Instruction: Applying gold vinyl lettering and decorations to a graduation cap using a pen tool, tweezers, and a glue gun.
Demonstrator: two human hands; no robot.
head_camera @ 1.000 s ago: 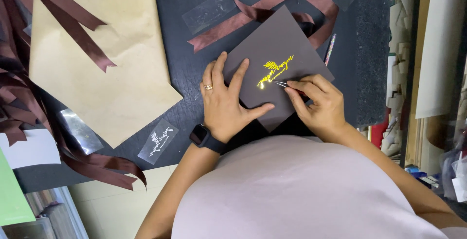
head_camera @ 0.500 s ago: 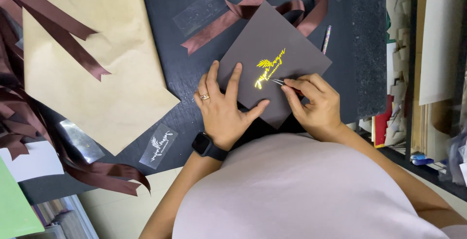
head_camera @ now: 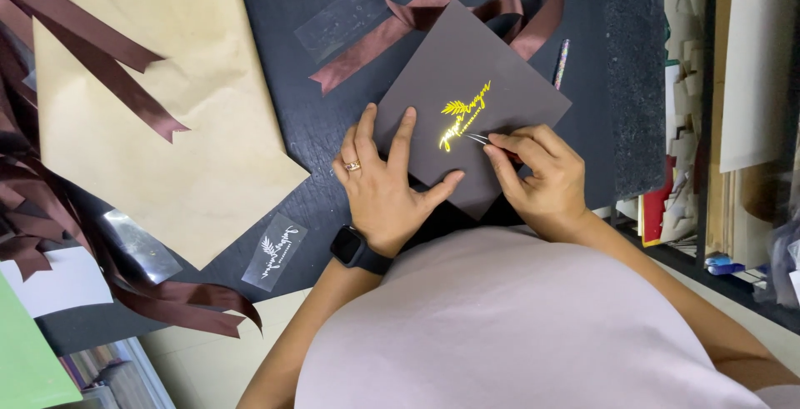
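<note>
Head view shows our left hand [head_camera: 385,184] pressed flat, fingers spread, on a dark grey card [head_camera: 475,84] bearing a shiny gold leaf emblem, at twelve o'clock on the black surface [head_camera: 283,9]. Our right hand [head_camera: 537,177] pinches thin tweezers [head_camera: 477,138] against the emblem.

Card [head_camera: 492,84] on mat [head_camera: 300,9]; ribbon [head_camera: 433,9] behind card; paper sheet [head_camera: 192,126] left; pen [head_camera: 562,62] right.

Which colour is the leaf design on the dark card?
Shiny gold leaf design on a dark grey card, seen in the head view.
</note>
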